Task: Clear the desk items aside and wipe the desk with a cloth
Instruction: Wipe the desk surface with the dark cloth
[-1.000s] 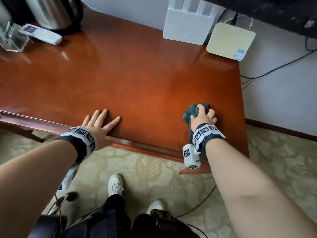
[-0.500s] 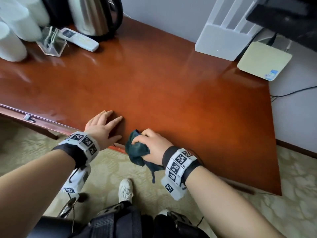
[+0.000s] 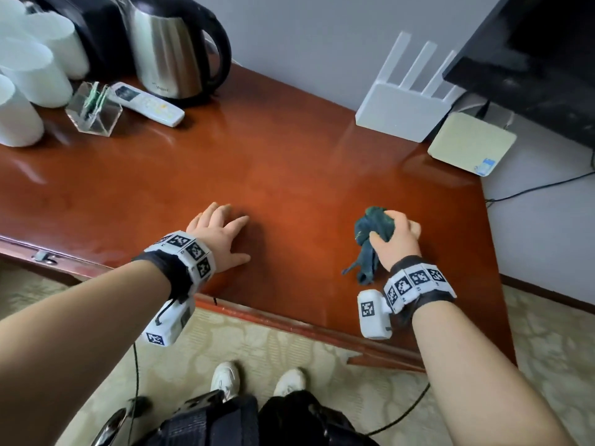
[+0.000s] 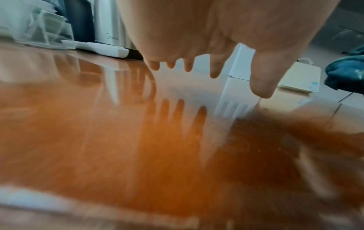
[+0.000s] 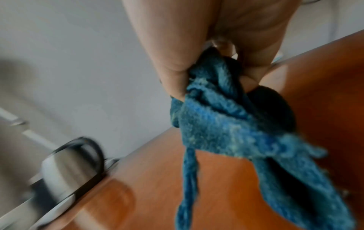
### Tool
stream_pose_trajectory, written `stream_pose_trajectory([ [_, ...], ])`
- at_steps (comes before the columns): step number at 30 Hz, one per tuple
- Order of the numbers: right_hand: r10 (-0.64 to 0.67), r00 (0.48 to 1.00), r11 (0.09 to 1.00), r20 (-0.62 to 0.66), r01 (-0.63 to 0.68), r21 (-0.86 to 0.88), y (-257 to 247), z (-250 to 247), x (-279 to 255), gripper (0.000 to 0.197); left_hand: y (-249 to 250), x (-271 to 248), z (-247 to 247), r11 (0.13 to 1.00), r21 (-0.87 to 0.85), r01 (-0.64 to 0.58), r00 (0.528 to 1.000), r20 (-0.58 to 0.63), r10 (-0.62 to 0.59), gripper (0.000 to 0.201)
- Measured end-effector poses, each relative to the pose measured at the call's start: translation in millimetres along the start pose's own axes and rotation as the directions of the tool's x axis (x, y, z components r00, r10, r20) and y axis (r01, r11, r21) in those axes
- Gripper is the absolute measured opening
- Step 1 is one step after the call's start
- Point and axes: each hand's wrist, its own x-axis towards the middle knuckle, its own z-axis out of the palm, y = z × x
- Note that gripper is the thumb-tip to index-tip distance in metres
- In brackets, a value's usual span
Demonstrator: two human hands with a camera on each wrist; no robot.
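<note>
Soft daylight, wrist views smeared.
You had pale glare across the glossy desk [image 3: 289,162], wide-angle bending at edges, and heavy motion blur in both wrist pictures.

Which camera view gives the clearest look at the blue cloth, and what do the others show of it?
The right wrist view: the cloth fills the frame, bunched in the right hand, its weave visible. The head view shows the whole cloth small on the desk. The left wrist view catches only an edge.

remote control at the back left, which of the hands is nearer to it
Left. The left hand rests flat on the desk, nearer than the remote control and slightly right of it. The right hand, gripping the cloth, is much farther right.
</note>
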Motion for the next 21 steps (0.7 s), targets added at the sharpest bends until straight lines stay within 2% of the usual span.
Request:
stream_pose_trajectory([
  [3,0.227,0.971,0.974,-0.078,-0.227,0.005,32,-15,27,0.043,13,19,-6,0.999,0.039,0.010,0.999,0.049,-0.012,0.086],
  [5,0.349,0.936,0.934,-0.039,-0.351,-0.066,50,-16,47,0.048,24,32,-11,0.996,0.093,0.015,0.997,0.080,-0.023,0.090],
  [7,0.404,0.915,0.906,0.003,-0.400,-0.141,62,-11,65,0.055,34,45,-15,0.993,0.117,0.029,0.994,0.102,-0.041,0.094],
  [13,0.412,0.910,0.893,-0.050,-0.414,-0.178,64,-10,132,0.060,63,96,-28,0.995,0.066,0.070,0.981,0.178,-0.081,0.105],
  [17,0.401,0.915,0.890,-0.040,-0.400,-0.218,56,-20,177,0.061,62,107,-15,0.989,0.133,0.066,0.972,0.214,-0.094,0.110],
  [19,0.340,0.940,0.909,-0.022,-0.334,-0.250,49,-17,190,0.060,62,107,-13,0.986,0.150,0.069,0.968,0.229,-0.102,0.110],
  [21,0.229,0.973,0.937,0.024,-0.214,-0.277,41,-10,188,0.057,65,107,-16,0.983,0.167,0.077,0.961,0.250,-0.118,0.109],
])
